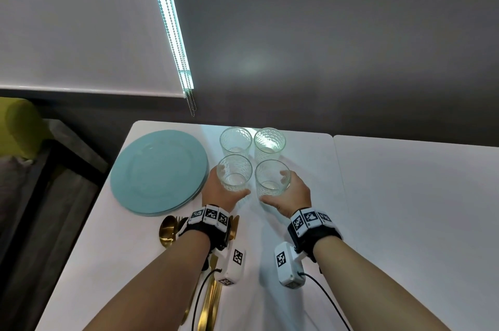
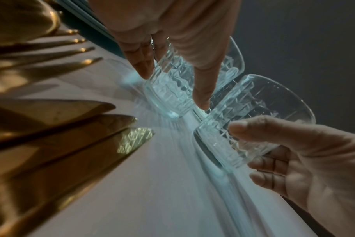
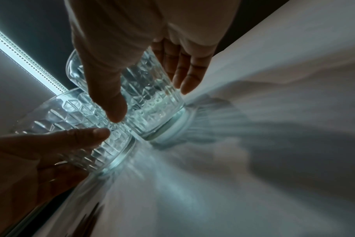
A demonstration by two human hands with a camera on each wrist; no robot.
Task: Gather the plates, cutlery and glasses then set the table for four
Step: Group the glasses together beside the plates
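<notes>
Four clear patterned glasses stand in a square on the white table [image 1: 310, 158]. My left hand [image 1: 235, 181] grips the near left glass [image 1: 234, 168], thumb on its near side and fingers round its left side. My right hand [image 1: 274, 187] grips the near right glass [image 1: 271, 171] the same way. Both glasses rest on the table, as the left wrist view [image 2: 168, 99] and the right wrist view [image 3: 152, 96] show. The two far glasses [image 1: 235, 141] [image 1: 269, 143] stand free behind. A stack of teal plates [image 1: 159, 171] lies to the left. Gold cutlery [image 1: 168, 229] lies under my left forearm.
A second white tabletop [image 1: 418, 195] joins on the right at a seam. A grey wall runs close behind the glasses, with a roller blind and its bead chain [image 1: 190, 98] at upper left. A green cushion [image 1: 19, 125] and dark furniture stand left of the table.
</notes>
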